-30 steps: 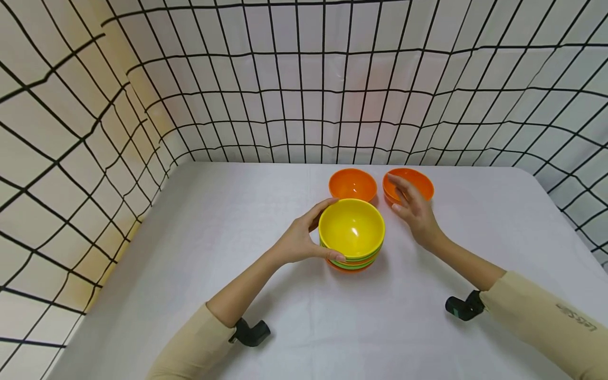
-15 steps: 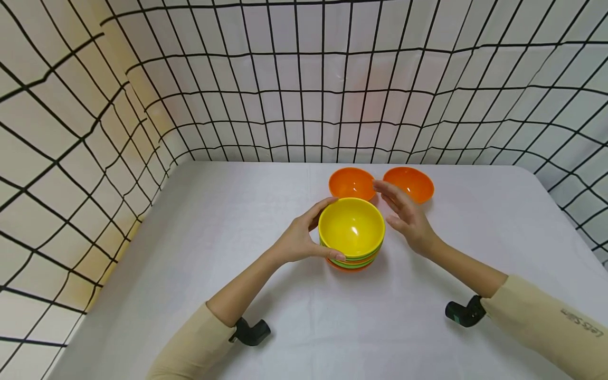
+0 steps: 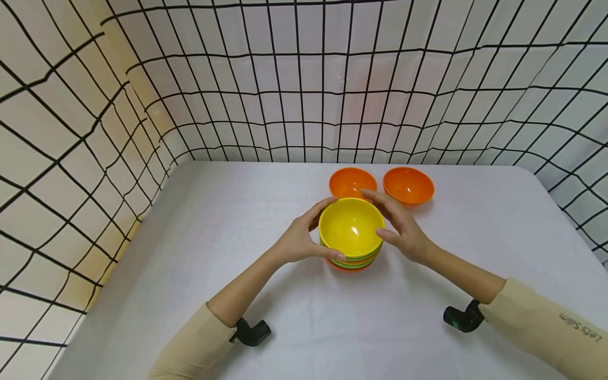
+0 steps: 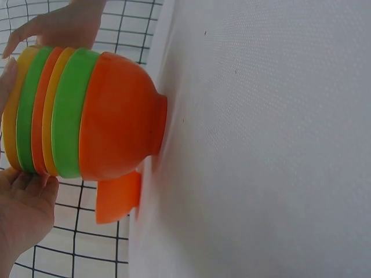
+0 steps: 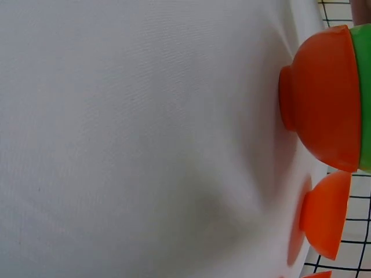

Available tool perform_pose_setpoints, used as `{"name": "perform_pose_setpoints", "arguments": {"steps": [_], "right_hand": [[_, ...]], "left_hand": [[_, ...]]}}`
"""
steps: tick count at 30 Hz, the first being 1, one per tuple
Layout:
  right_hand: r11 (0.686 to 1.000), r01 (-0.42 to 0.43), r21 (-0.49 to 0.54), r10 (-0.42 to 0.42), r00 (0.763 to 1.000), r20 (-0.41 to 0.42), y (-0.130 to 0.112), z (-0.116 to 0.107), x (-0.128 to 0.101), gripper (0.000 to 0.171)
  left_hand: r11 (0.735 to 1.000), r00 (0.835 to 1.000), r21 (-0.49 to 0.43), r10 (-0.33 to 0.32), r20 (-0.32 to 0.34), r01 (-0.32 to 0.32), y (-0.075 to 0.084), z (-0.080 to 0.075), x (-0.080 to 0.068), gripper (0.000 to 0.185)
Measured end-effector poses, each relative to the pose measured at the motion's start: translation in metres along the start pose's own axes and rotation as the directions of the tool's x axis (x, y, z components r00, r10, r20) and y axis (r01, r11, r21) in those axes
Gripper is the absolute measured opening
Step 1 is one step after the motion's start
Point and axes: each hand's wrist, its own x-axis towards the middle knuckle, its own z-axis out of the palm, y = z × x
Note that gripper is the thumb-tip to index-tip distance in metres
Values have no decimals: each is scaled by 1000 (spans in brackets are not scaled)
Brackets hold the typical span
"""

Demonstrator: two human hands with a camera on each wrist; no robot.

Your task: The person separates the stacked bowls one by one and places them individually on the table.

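Observation:
A stack of nested bowls stands on the table, its top a yellow bowl [image 3: 351, 227]. Below it the left wrist view shows several green, yellow and orange rims, and at the bottom an orange bowl [image 4: 119, 119]. My left hand [image 3: 299, 240] grips the upper stack from the left, thumb across the front, fingers behind. At the right side is my right hand [image 3: 404, 232], fingers spread and gently bent. Its thumb tip overlaps the yellow rim in the head view, and its fingertips lie behind the far rim.
Behind the stack sits an orange bowl [image 3: 350, 181], with another orange bowl [image 3: 408, 184] to its right, near the far edge of the white-covered table [image 3: 228, 211]. Black grid netting [image 3: 294, 95] rises beyond that edge and along both sides.
My right hand has moved left and slightly nearer, from in front of the right orange bowl to the stack's right rim. The left hand and the stack have stayed put.

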Motion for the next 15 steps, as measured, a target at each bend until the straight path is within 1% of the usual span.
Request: {"name": "perform_pose_setpoints", "arguments": {"steps": [3, 6, 12, 15], "right_hand": [[997, 0, -75, 3, 999, 35, 0, 3, -2, 65], [992, -6, -128, 13, 998, 53, -1, 5, -4, 70], [980, 14, -198, -2, 998, 62, -3, 6, -4, 79], [978, 17, -210, -5, 998, 61, -2, 7, -4, 84]], "left_hand": [[1000, 1000, 9, 1, 0, -1, 0, 0, 0, 98], [1000, 1000, 16, 2, 1, -2, 0, 0, -1, 98], [1000, 1000, 15, 3, -3, -3, -1, 0, -1, 98], [1000, 1000, 13, 4, -2, -4, 0, 0, -1, 99]]}}
